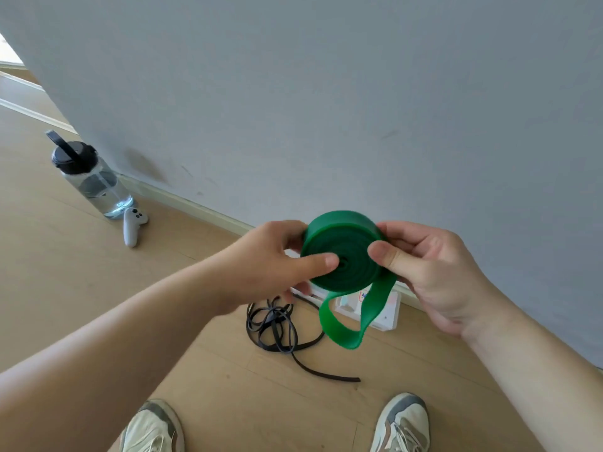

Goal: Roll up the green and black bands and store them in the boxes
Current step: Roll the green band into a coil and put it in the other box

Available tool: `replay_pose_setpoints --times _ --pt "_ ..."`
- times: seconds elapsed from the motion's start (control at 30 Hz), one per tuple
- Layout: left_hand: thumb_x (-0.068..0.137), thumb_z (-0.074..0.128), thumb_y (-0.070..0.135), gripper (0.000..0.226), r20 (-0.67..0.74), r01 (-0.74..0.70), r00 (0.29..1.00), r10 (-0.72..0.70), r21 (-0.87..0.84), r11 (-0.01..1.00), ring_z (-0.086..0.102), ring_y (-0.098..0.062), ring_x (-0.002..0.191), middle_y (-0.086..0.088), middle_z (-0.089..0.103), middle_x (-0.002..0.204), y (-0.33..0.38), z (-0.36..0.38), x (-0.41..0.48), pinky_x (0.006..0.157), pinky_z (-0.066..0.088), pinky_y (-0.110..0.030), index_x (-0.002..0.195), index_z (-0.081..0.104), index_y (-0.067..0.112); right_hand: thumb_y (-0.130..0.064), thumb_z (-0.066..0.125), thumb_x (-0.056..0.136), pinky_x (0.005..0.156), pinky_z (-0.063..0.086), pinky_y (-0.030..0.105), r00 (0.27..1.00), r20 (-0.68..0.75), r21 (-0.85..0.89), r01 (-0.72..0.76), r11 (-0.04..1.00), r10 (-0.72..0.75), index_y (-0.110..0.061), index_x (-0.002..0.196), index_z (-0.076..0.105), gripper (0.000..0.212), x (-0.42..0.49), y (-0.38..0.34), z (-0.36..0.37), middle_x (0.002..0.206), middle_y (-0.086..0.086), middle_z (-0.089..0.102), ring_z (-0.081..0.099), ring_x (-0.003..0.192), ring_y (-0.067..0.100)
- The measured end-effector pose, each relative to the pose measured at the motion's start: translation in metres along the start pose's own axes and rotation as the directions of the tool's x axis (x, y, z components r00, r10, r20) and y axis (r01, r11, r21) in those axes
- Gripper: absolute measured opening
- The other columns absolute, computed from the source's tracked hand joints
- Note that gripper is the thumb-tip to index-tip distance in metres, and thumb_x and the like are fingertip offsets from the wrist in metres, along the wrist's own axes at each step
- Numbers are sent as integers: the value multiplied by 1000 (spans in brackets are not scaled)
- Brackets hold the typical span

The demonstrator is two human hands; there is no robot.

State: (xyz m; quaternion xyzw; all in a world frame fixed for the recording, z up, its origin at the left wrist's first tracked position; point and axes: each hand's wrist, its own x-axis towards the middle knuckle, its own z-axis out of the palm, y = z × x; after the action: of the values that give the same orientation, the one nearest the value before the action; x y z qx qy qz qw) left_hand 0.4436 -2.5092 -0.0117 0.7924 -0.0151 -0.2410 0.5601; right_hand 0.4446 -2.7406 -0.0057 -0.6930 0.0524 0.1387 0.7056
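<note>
Nearly wound, the green band (346, 236) sits as a fat roll in the air between both hands, above the floor and in front of the grey wall (326, 93). The left hand (274, 262) pinches it, thumb flat on the near face beside the core and fingers curled behind, probably to keep the coils from springing open. The right hand (434, 272) grips the opposite edge the same way, thumb on the face and fingers behind, where it can likely feed in the rest. A short loose tail (342, 336) hangs in a loop beneath the roll, not yet wound in.

At far left, a clear water bottle (88, 177) stands near the wall, with a white game controller (133, 225) lying at its base, both well away from the work. The black band (276, 316) lies in an untidy tangle on the wooden floor (98, 288) below the left hand, unrolled. Just right of it, a white box (386, 313) rests against the skirting, partly hidden by the roll and tail; whether it is open cannot be told. Two sneakers, left (153, 429) and right (403, 422), show at the bottom edge.
</note>
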Motion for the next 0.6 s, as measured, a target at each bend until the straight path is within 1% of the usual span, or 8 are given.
replay_pose_setpoints --times 0.07,0.13,0.23,0.3,0.37,0.43,0.53,0.6 --pt "78 86 46 60 -90 12 996 21 348 937 65 1 80 19 65 116 -1 -9 2 69 49 -17 131 60 39 -6 77 86 85 61 27 998 40 -238 62 969 -54 -20 104 77 23 -1 3 5 98 1 81 78 96 19" --pt "71 89 42 74 -61 -48 994 94 532 846 59 4 85 22 62 117 -2 -6 2 75 43 -15 136 54 45 -8 79 87 83 60 22 994 88 -433 96 897 -63 -33 93 77 26 -3 5 13 93 -10 81 77 89 9" --pt "78 86 38 36 31 -106 994 103 440 892 59 4 61 21 69 81 -4 4 2 57 41 -10 108 67 35 -12 79 88 81 61 22 988 144 -513 120 850 -53 -34 94 77 23 -6 9 21 91 -11 80 77 86 9" --pt "81 84 39 25 -8 -108 993 120 375 921 59 4 56 26 66 69 -3 1 3 52 41 -10 99 67 33 -15 82 85 84 61 25 991 127 -421 100 902 -51 -30 101 77 23 -4 8 22 95 -8 81 77 92 11" --pt "84 81 42 22 -61 -124 986 153 339 933 63 0 62 17 70 78 -2 -6 3 57 50 -17 99 67 33 -20 83 75 87 60 27 998 39 -211 59 976 -52 -22 108 76 34 0 7 20 100 -2 81 77 96 15" --pt "88 78 41 21 -105 -123 983 153 250 960 69 -4 70 9 74 89 -1 -10 4 67 57 -21 103 68 31 -21 81 69 90 61 32 996 -47 -66 66 996 -69 -15 106 77 38 3 6 16 100 4 80 77 94 20" --pt "91 77 37 21 -142 -97 984 107 71 993 75 -7 80 7 77 94 -2 -12 2 75 61 -24 106 68 25 -18 81 69 94 60 40 994 -78 -59 75 995 -79 -13 98 80 29 1 7 16 96 9 81 78 93 24" --pt "92 76 35 21 -139 -87 986 87 8 996 76 -9 84 7 78 95 -4 -12 2 78 62 -25 107 69 23 -20 82 68 94 60 40 993 -91 -81 63 995 -71 -15 96 82 28 1 8 17 94 9 81 78 93 24"
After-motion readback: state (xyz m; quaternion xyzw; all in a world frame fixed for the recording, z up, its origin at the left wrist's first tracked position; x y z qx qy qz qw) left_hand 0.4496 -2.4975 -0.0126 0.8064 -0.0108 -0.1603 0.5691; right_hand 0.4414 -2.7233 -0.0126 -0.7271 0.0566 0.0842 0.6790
